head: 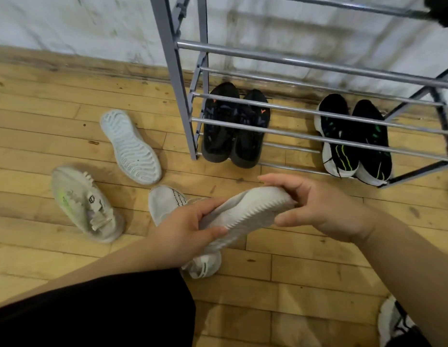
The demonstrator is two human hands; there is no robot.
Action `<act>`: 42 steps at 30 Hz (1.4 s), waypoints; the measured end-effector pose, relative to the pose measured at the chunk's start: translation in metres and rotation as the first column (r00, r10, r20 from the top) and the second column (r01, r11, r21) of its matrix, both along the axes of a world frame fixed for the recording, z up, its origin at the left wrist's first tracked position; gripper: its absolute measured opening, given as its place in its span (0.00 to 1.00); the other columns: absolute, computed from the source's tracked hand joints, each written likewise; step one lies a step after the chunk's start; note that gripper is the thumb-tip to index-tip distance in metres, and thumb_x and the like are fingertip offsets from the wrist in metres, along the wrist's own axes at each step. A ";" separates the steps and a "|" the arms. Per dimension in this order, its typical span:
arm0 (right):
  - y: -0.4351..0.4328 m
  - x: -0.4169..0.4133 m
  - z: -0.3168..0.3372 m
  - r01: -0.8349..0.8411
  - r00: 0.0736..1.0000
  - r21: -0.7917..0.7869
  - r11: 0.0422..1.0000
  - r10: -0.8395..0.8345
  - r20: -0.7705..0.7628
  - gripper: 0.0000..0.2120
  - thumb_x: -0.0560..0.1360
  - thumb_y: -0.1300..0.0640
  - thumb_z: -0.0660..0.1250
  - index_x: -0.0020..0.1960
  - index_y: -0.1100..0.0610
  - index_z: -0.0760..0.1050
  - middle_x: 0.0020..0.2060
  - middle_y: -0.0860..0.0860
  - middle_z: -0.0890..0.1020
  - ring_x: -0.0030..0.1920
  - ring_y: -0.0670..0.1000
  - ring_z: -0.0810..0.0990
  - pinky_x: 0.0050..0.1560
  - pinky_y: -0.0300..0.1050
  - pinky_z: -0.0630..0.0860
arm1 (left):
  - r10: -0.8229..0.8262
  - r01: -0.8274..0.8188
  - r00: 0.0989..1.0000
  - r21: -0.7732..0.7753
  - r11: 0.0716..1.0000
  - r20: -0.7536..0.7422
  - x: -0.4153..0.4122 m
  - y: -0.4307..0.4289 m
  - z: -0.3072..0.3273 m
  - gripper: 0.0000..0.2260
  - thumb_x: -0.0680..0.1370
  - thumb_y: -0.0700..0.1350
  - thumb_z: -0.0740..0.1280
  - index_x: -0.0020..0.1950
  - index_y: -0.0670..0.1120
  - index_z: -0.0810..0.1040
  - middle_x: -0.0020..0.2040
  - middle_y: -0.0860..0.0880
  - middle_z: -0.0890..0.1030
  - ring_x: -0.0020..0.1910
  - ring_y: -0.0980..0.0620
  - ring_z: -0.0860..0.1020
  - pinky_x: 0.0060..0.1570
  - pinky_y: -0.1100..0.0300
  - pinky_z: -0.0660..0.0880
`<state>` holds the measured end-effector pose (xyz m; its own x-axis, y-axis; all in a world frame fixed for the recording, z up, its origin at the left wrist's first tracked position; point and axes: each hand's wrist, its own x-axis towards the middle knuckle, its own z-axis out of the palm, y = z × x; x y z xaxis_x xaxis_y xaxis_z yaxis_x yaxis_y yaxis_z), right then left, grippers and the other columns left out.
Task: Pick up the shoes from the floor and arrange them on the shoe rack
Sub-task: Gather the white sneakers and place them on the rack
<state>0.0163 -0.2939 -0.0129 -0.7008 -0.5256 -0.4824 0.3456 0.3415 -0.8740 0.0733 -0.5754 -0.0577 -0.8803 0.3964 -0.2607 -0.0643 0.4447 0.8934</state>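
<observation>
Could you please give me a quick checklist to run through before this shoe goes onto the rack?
1. Grip: the left hand and right hand both hold the light grey shoe, one at each end: ok.
2. Orientation: its toothed sole edge faces up, so it is not ready to set down: not ok.
3. Free space: the bottom tier of the shoe rack has a gap between the black pair and the black-and-green pair: ok.
4. Matching partner: which floor shoe pairs with it: cannot tell.
5. Remaining work: the upturned shoe and others lie on the floor: not ok.
</observation>
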 end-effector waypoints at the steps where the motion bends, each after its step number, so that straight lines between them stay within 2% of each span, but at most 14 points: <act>1: -0.005 0.004 -0.003 0.032 0.999 0.011 0.999 -0.032 0.041 0.36 0.65 0.56 0.83 0.68 0.35 0.75 0.68 0.43 0.77 0.66 0.46 0.78 0.60 0.47 0.80 | 0.013 -0.022 0.995 -0.089 0.996 -0.097 0.002 -0.003 -0.002 0.23 0.79 0.46 0.73 0.69 0.66 0.73 0.62 0.69 0.80 0.62 0.71 0.75 0.61 0.71 0.71; 4: -0.023 0.011 -0.013 0.123 0.991 0.194 0.973 -0.132 0.037 0.43 0.63 0.40 0.82 0.73 0.33 0.67 0.71 0.42 0.69 0.67 0.47 0.74 0.66 0.51 0.77 | -0.131 -0.038 0.878 -0.340 0.940 -0.460 0.004 -0.012 -0.005 0.22 0.77 0.48 0.74 0.70 0.56 0.77 0.57 0.62 0.81 0.55 0.63 0.75 0.56 0.77 0.67; 8: -0.035 0.017 -0.023 0.071 0.994 0.168 0.983 -0.083 0.065 0.47 0.66 0.50 0.83 0.78 0.37 0.62 0.69 0.42 0.74 0.62 0.43 0.80 0.60 0.42 0.80 | -0.167 -0.122 0.758 -0.388 0.913 -0.630 0.000 -0.023 -0.011 0.23 0.74 0.50 0.72 0.69 0.50 0.77 0.48 0.53 0.82 0.47 0.53 0.76 0.49 0.61 0.71; 10: -0.038 0.019 -0.025 0.037 0.999 0.189 0.981 -0.030 -0.039 0.45 0.68 0.54 0.83 0.78 0.38 0.64 0.67 0.39 0.77 0.60 0.36 0.80 0.57 0.33 0.78 | -0.140 -0.126 0.791 -0.383 0.915 -0.596 0.000 -0.028 -0.012 0.26 0.73 0.51 0.73 0.71 0.52 0.74 0.51 0.53 0.82 0.50 0.53 0.77 0.51 0.60 0.72; 13: -0.046 0.019 -0.028 0.099 0.985 0.200 0.975 -0.068 -0.156 0.39 0.69 0.57 0.82 0.75 0.42 0.69 0.62 0.38 0.80 0.57 0.32 0.79 0.50 0.28 0.77 | -0.087 -0.071 0.922 -0.387 0.919 -0.377 0.001 -0.038 -0.016 0.34 0.72 0.53 0.78 0.76 0.58 0.69 0.63 0.55 0.75 0.59 0.56 0.73 0.59 0.61 0.72; 18: -0.063 0.017 -0.037 0.117 0.975 0.181 0.976 -0.079 -0.206 0.34 0.68 0.58 0.82 0.70 0.42 0.74 0.60 0.38 0.81 0.56 0.33 0.80 0.49 0.28 0.77 | -0.057 -0.075 0.971 -0.524 0.849 -0.232 -0.003 -0.062 -0.025 0.44 0.66 0.74 0.69 0.79 0.66 0.57 0.78 0.55 0.61 0.76 0.52 0.58 0.75 0.50 0.57; 20: -0.070 0.016 -0.042 0.112 0.979 0.164 0.980 -0.080 -0.189 0.34 0.68 0.58 0.82 0.67 0.39 0.74 0.60 0.38 0.81 0.55 0.34 0.81 0.49 0.30 0.78 | -0.066 -0.049 0.978 -0.528 0.848 -0.196 -0.002 -0.070 -0.029 0.45 0.66 0.76 0.67 0.80 0.64 0.58 0.77 0.56 0.64 0.76 0.52 0.61 0.75 0.50 0.58; 23: -0.084 0.012 -0.046 0.051 0.991 0.168 0.984 -0.029 -0.131 0.35 0.67 0.57 0.83 0.67 0.36 0.72 0.60 0.38 0.79 0.54 0.35 0.81 0.49 0.32 0.79 | -0.028 -0.059 0.987 -0.528 0.847 -0.156 0.004 -0.080 -0.034 0.43 0.68 0.72 0.72 0.79 0.63 0.62 0.73 0.58 0.69 0.72 0.55 0.64 0.67 0.60 0.60; 26: -0.100 0.003 -0.057 -0.003 1.000 0.177 0.984 0.003 0.003 0.37 0.68 0.53 0.82 0.71 0.36 0.70 0.62 0.43 0.77 0.55 0.45 0.83 0.54 0.44 0.83 | -0.025 -0.070 0.987 -0.566 0.821 -0.159 0.008 -0.088 -0.043 0.43 0.67 0.75 0.68 0.79 0.63 0.63 0.72 0.59 0.70 0.71 0.53 0.66 0.68 0.57 0.63; 29: -0.116 -0.005 -0.071 0.161 0.972 0.149 0.976 -0.183 0.149 0.30 0.70 0.44 0.78 0.69 0.38 0.74 0.64 0.48 0.77 0.58 0.53 0.83 0.60 0.56 0.81 | -0.027 -0.069 0.988 -0.582 0.810 -0.155 0.000 -0.090 -0.044 0.45 0.65 0.76 0.67 0.79 0.62 0.62 0.73 0.57 0.70 0.72 0.51 0.66 0.71 0.52 0.64; 32: -0.129 -0.012 -0.084 0.335 0.915 0.142 0.932 -0.357 0.187 0.17 0.75 0.44 0.73 0.63 0.40 0.78 0.60 0.48 0.83 0.55 0.52 0.85 0.59 0.55 0.81 | 0.031 -0.035 0.999 -0.483 0.875 -0.018 -0.018 -0.096 -0.037 0.48 0.64 0.73 0.73 0.80 0.65 0.58 0.77 0.57 0.64 0.74 0.53 0.63 0.73 0.53 0.61; 34: -0.129 -0.021 -0.091 0.423 0.882 0.153 0.893 -0.445 0.154 0.09 0.76 0.42 0.71 0.56 0.38 0.81 0.55 0.46 0.86 0.53 0.51 0.85 0.58 0.56 0.82 | 0.099 -0.062 0.993 -0.460 0.886 0.057 -0.033 -0.108 -0.039 0.48 0.64 0.80 0.65 0.80 0.68 0.53 0.80 0.56 0.57 0.77 0.50 0.60 0.75 0.46 0.61; 38: -0.102 -0.044 -0.105 0.551 0.828 0.247 0.798 -0.559 -0.042 0.08 0.78 0.36 0.67 0.50 0.37 0.81 0.54 0.43 0.85 0.54 0.49 0.83 0.64 0.55 0.78 | 0.239 -0.138 0.970 -0.695 0.705 0.050 -0.075 -0.139 -0.062 0.42 0.68 0.82 0.51 0.80 0.70 0.48 0.84 0.52 0.43 0.81 0.36 0.52 0.76 0.36 0.55; 42: -0.065 -0.042 -0.114 0.656 0.750 0.278 0.702 -0.648 -0.135 0.07 0.77 0.33 0.64 0.51 0.30 0.79 0.52 0.34 0.80 0.60 0.48 0.80 0.66 0.56 0.75 | 0.112 0.026 0.988 -0.824 0.566 0.108 -0.111 -0.132 -0.075 0.32 0.76 0.76 0.46 0.78 0.73 0.41 0.83 0.48 0.35 0.80 0.30 0.52 0.75 0.36 0.57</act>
